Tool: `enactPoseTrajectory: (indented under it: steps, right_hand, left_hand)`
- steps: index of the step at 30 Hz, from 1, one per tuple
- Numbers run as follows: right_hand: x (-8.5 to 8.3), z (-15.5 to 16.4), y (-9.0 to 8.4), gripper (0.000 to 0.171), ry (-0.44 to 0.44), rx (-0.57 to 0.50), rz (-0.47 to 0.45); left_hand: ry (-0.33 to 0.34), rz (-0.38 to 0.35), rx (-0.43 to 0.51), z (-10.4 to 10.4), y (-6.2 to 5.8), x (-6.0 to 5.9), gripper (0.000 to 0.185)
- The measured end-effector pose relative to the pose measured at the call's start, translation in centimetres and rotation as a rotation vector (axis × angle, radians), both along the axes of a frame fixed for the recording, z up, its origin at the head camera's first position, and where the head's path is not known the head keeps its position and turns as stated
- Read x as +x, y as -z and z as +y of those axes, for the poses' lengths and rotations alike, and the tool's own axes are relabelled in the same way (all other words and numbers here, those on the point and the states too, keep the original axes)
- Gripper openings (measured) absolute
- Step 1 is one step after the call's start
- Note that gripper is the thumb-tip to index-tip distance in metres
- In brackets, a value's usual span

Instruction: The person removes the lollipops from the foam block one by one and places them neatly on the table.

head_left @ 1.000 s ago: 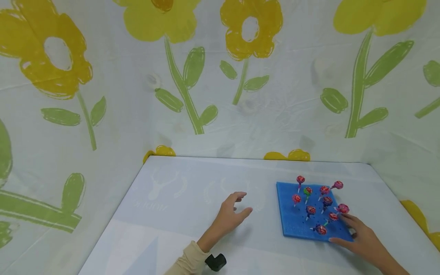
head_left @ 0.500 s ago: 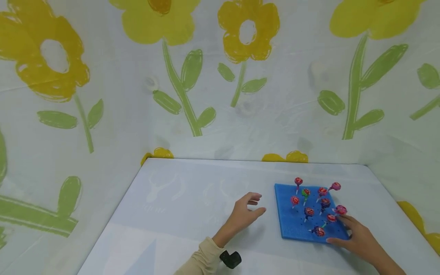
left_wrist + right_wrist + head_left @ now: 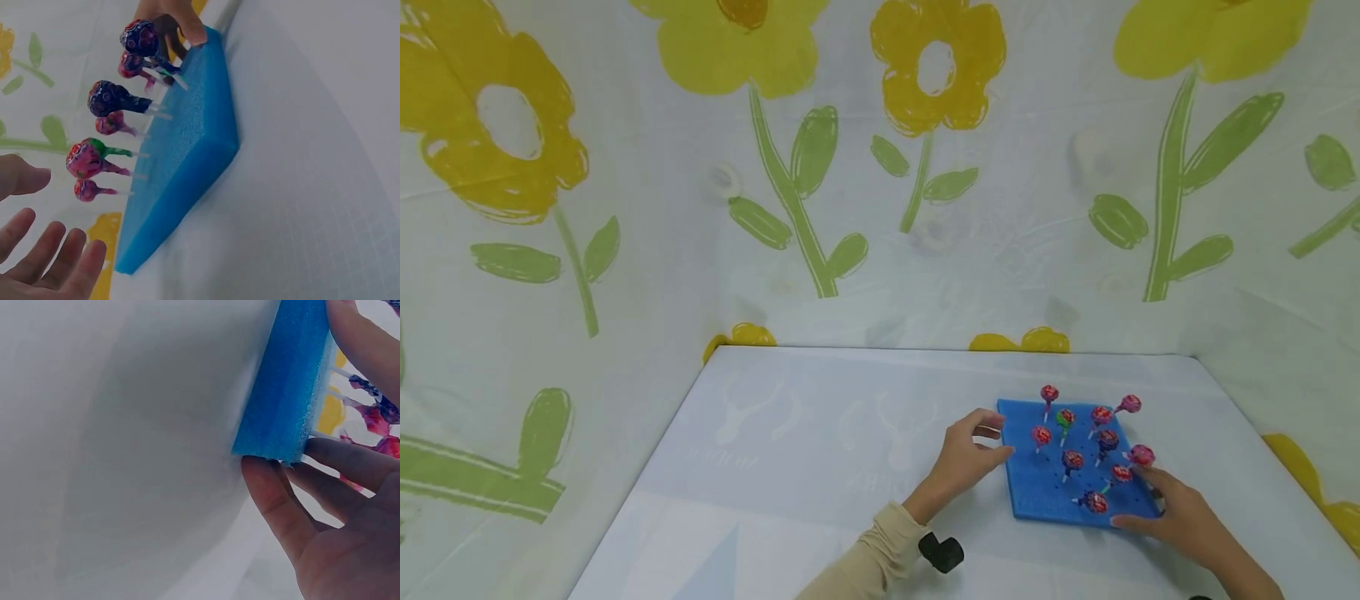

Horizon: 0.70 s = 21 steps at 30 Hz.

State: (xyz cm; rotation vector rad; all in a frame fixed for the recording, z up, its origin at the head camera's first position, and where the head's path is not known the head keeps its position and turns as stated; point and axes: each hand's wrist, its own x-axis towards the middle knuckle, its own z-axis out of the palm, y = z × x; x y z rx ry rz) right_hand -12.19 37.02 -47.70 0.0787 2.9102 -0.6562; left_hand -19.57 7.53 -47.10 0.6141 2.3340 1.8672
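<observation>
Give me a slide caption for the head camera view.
Right hand steadies a blue foam block studded with lollipops while the left hand reaches in.

Foam block [image 3: 1043,492] bright blue; lollipops [image 3: 1072,458] w/ red, pink, purple, green wrappers. Counter [image 3: 790,467] pale white-blue. Backdrop cloth [image 3: 880,167] white w/ yellow flowers, green stems. Sleeve [image 3: 865,567] beige.

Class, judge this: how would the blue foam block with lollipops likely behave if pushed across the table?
The blue foam block looks porous, so probably light and slides easily. Its flat, wide shape suggests it won't tip. The upright lollipops may wobble; several already lean.
</observation>
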Motion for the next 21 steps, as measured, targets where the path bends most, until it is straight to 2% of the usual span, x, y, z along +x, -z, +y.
enactPoseTrajectory:
  steps: [5,11,15,21]
  right_hand:
    - [-0.1,0.1,-0.1,0.108,0.022,-0.006,-0.026]
    - [-0.2,0.1,0.1,0.109,0.027,-0.014,-0.047]
    - [-0.5,-0.1,0.2,0.114,0.045,-0.018,-0.086]
    - [-0.6,-0.3,0.1,0.116,0.055,0.003,-0.112]
  left_hand:
    - [0.027,0.039,0.043,1.5,0.0,-0.6,0.035]
    - [0.07,0.077,0.026,2.8,0.1,-1.0,0.035]
    - [0.097,0.072,0.019,3.6,0.4,-1.2,0.032]
    - [0.08,0.09,0.056,4.6,1.0,-1.1,0.024]
